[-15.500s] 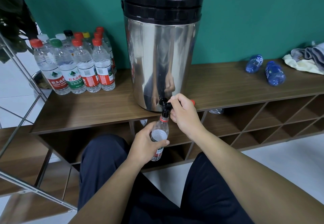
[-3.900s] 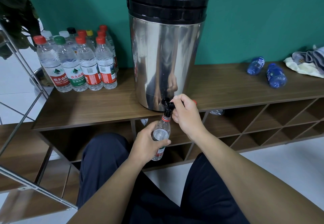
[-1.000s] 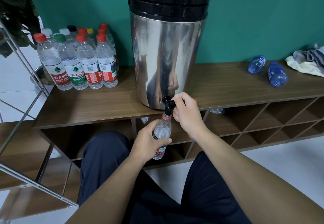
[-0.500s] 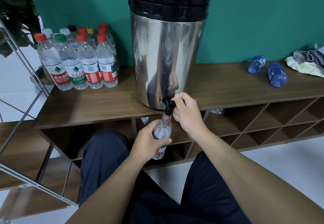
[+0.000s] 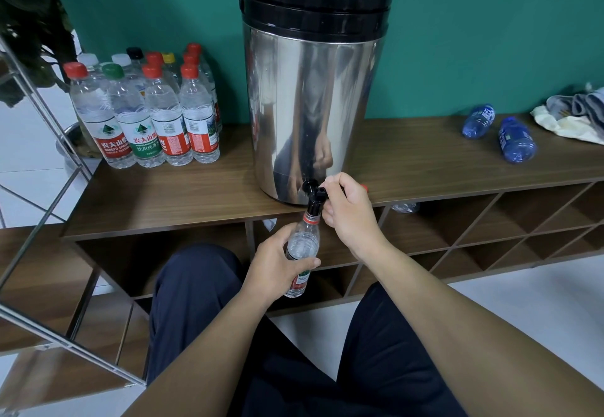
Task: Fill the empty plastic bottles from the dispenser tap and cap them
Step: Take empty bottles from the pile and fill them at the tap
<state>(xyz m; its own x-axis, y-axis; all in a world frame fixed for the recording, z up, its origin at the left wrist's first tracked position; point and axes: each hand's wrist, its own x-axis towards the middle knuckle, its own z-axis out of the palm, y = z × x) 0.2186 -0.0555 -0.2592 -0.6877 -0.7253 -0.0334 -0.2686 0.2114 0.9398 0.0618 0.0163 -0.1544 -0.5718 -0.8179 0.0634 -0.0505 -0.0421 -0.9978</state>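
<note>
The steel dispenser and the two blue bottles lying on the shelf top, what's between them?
In the head view, only bare wooden shelf top lies between the dispenser and the blue bottles.

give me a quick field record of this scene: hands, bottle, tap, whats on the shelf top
left hand: left hand grips the clear bottle round its middle
right hand: right hand holds the tap lever, fingers curled over it
bottle: upright, uncapped, its mouth at the black tap spout
dispenser: steel dispenser, black lid, on the wooden shelf top
left of dispenser: capped bottles standing in a cluster
right of dispenser: two blue bottles lying down, then crumpled cloths
fill level: cannot tell
</note>
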